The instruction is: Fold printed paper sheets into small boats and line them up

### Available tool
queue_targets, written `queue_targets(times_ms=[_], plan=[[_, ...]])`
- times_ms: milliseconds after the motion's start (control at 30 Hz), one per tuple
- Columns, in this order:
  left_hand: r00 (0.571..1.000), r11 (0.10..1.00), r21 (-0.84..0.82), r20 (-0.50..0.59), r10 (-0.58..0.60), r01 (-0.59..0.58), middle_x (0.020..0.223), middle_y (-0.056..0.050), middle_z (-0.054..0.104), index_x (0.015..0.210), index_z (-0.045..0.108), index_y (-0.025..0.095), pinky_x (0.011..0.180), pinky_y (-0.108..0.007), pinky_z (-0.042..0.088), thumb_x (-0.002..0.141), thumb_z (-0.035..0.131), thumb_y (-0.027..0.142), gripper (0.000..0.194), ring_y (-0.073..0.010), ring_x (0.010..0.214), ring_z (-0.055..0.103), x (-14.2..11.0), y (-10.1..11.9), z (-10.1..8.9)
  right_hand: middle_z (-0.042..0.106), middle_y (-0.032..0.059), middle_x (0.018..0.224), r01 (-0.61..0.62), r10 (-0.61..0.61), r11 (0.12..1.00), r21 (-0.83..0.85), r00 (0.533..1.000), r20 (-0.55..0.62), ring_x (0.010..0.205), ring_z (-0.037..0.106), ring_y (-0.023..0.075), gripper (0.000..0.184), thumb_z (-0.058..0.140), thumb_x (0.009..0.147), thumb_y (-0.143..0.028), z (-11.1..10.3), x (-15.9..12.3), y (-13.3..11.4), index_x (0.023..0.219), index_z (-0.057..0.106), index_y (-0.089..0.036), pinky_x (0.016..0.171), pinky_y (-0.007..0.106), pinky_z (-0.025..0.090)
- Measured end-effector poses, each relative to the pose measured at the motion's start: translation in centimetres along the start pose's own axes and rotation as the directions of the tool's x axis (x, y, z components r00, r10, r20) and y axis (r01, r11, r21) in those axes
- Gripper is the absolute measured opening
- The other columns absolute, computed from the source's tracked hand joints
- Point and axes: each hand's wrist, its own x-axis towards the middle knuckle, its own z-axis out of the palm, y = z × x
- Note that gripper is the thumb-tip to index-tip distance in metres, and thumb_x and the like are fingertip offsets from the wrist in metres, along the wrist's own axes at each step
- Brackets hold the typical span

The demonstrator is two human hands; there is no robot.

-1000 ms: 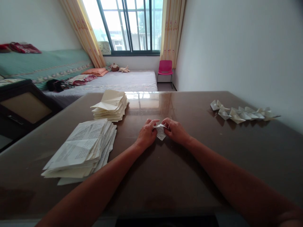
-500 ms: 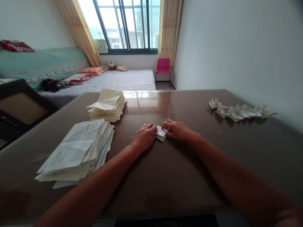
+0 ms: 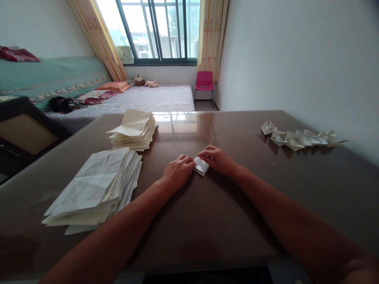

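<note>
Left-hand grip (image 3: 180, 170), head view: fingers narrowed and holding the left corner of the small, white, diamond-shaped folded piece of printed paper (image 3: 201, 167). Right-hand grip (image 3: 218, 161): fingers bent close together over the paper's far right edge; whether they pinch it cannot be told. The piece lies between the two grips, on the glossy brown tabletop (image 3: 225, 221).

Change noted: one second ago the paper's upper part was spread between both grips; it now lies flatter, layered along its near edges, and the right-hand grip has shifted to the far side. Judged from this, the folding has gone from opening layers to flattening them; the piece remains unfinished.

Left of the left-hand grip: two stacks of creased paper, one cream (image 3: 134, 128), one white and printed (image 3: 97, 177). Well right of the right-hand grip: a row of pale, pointed folded-paper shapes (image 3: 293, 141).
</note>
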Motion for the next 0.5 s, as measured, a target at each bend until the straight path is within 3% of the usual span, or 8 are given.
queue_targets(times_ms=[100, 267, 400, 500], plan=[[0.998, 0.999, -0.014, -0.03, 0.05, -0.05, 0.099, -0.007, 0.064, 0.102, 0.065, 0.022, 0.076, -0.029, 0.049, 0.093, 0.044, 0.023, 0.023, -0.0197, 0.095, 0.052, 0.0, -0.2, 0.0, 0.063, 0.0069, 0.094, 0.054, -0.051, 0.998, -0.032, 0.994, 0.097, 0.09, 0.056, 0.0177, 0.022, 0.055, 0.09, -0.029, 0.8, -0.2, -0.1, 0.104, 0.072, -0.026, 0.084, 0.03, 0.043], [0.971, 0.964, -0.113, -0.047, 0.235, -0.239, 0.105, -0.005, 0.064, 0.104, 0.065, 0.024, 0.088, -0.029, 0.047, 0.095, 0.042, 0.023, 0.025, -0.0169, 0.101, 0.054, -0.1, -1.0, -0.1, 0.063, 0.0064, 0.093, 0.008, -0.012, 0.999, 0.034, 0.994, 0.104, 0.084, 0.057, 0.016, 0.023, 0.055, 0.089, -0.025, 0.3, -0.3, 0.1, 0.106, 0.071, -0.023, 0.081, 0.029, 0.044], [0.97, 0.956, -0.162, -0.037, 0.241, -0.244, 0.105, -0.004, 0.066, 0.102, 0.066, 0.025, 0.087, -0.027, 0.046, 0.095, 0.041, 0.025, 0.026, -0.0161, 0.1, 0.055, -0.2, -1.4, -0.2, 0.062, 0.0043, 0.09, -0.055, 0.024, 0.975, 0.215, 0.989, 0.143, 0.074, 0.057, 0.0133, 0.02, 0.056, 0.087, -0.025, -0.9, -0.2, 0.4, 0.1, 0.069, -0.019, 0.071, 0.026, 0.046], [0.973, 0.961, -0.151, -0.048, 0.227, -0.232, 0.102, -0.005, 0.066, 0.097, 0.066, 0.022, 0.084, -0.026, 0.046, 0.097, 0.038, 0.027, 0.029, -0.0156, 0.095, 0.056, -0.2, -1.4, -0.2, 0.059, 0.0054, 0.1, 0.014, -0.083, 0.954, 0.3, 0.972, 0.219, 0.083, 0.058, 0.0139, 0.019, 0.056, 0.087, -0.025, -1.7, -0.2, 0.5, 0.1, 0.07, -0.019, 0.079, 0.027, 0.047]])
